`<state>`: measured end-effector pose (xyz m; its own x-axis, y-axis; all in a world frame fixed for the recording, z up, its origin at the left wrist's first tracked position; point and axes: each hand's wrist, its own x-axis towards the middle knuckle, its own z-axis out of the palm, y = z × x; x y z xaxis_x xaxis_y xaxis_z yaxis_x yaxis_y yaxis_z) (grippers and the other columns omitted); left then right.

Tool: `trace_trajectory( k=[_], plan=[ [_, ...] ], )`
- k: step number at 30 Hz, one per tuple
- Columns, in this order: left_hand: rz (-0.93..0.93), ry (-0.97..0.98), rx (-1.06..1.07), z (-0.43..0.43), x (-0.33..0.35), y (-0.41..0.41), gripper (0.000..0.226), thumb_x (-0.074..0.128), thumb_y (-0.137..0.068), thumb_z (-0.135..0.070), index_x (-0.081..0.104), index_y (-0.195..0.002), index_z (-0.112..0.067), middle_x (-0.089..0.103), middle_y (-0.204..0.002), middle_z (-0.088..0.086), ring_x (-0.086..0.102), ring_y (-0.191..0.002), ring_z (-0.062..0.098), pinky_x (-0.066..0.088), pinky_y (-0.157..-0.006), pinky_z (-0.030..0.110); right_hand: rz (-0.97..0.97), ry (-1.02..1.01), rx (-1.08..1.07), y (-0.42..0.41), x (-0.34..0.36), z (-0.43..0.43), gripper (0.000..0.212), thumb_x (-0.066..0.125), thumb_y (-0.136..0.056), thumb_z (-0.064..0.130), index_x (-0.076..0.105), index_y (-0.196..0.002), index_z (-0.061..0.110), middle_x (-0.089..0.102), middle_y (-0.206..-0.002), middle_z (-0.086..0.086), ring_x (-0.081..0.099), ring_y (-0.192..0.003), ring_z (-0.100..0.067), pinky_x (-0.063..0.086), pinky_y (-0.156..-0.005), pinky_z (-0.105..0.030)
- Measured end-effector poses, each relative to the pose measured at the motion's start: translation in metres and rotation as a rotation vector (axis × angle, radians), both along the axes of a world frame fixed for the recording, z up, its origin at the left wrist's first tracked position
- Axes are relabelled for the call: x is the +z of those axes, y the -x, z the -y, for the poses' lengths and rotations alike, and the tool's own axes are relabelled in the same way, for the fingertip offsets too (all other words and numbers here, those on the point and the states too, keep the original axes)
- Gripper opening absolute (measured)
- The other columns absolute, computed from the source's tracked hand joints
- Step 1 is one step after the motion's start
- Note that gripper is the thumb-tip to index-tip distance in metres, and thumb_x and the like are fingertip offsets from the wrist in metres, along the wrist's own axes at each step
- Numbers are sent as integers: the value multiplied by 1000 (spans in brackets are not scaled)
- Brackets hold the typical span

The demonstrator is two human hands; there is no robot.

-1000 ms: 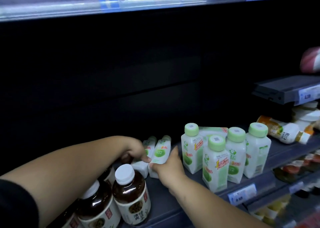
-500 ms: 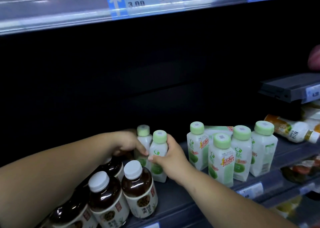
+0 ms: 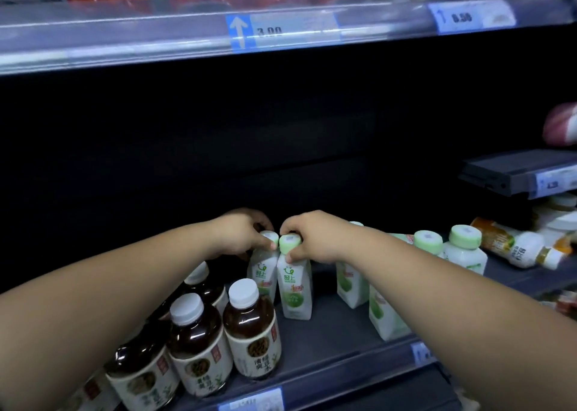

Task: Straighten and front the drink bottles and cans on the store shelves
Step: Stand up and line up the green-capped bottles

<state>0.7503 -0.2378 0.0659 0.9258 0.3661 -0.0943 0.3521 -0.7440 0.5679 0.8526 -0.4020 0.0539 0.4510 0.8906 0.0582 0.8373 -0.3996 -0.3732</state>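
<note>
Dark store shelf under lit price rail, left hand curled round cap of left white bottle, right hand gripping cap of right white bottle, both upright, touching, brown tea bottles below left hand, more green-capped bottles right of right hand.

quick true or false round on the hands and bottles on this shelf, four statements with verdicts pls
1. The left hand grips the left white bottle near its cap, and the right hand grips the right white bottle the same way. True.
2. Those two bottles lie flat. False: both stand upright, side by side, on the shelf.
3. The brown tea bottles at the front left have green caps. False: their caps are white.
4. At the far right, a sideways bottle lies on the shelf. True.
</note>
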Motion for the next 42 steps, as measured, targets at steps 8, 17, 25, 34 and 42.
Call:
trace_trajectory(
  k=[8, 17, 25, 34, 42],
  plan=[
    [52, 129, 10, 20, -9, -14, 28, 79, -81, -23, 65, -104, -14, 67, -98, 7, 66, -74, 16, 54, -58, 24, 296, 279, 45, -17, 29, 16, 41, 74, -84, 39, 59, -122, 32, 60, -113, 11, 56, -103, -15, 43, -88, -39],
    [-14, -131, -46, 34, -2, -19, 34, 78, -80, -37, 64, -107, -21, 68, -101, 6, 69, -90, 28, 58, -71, 42, 206, 278, 64, -36, 29, 22, 41, 77, -83, 40, 59, -119, 33, 60, -107, 11, 56, -98, -15, 43, -84, -37],
    [-58, -321, -1, 45, -5, -25, 39, 80, -74, -49, 62, -97, -23, 65, -96, -4, 61, -89, 13, 54, -78, 36, 117, 346, 35, -64, 38, 44, 55, 82, -77, 34, 59, -127, 36, 61, -118, 9, 60, -104, -17, 55, -90, -41],
    [10, -321, -13, 75, 4, -41, 57, 81, -76, -38, 58, -127, -25, 61, -119, -5, 58, -107, 13, 52, -90, 29, 207, 382, -10, -80, 39, 58, 40, 83, -73, 49, 66, -93, 19, 70, -89, 0, 69, -78, -20, 58, -71, -37],
    [173, -204, -67, 113, 15, -66, 62, 85, -73, -37, 58, -127, -26, 64, -118, -8, 59, -110, 6, 49, -96, 27, 321, 126, 148, -90, 78, 91, 46, 82, -76, 21, 65, -119, 28, 61, -106, 9, 60, -98, -16, 53, -87, -36]
  ],
)
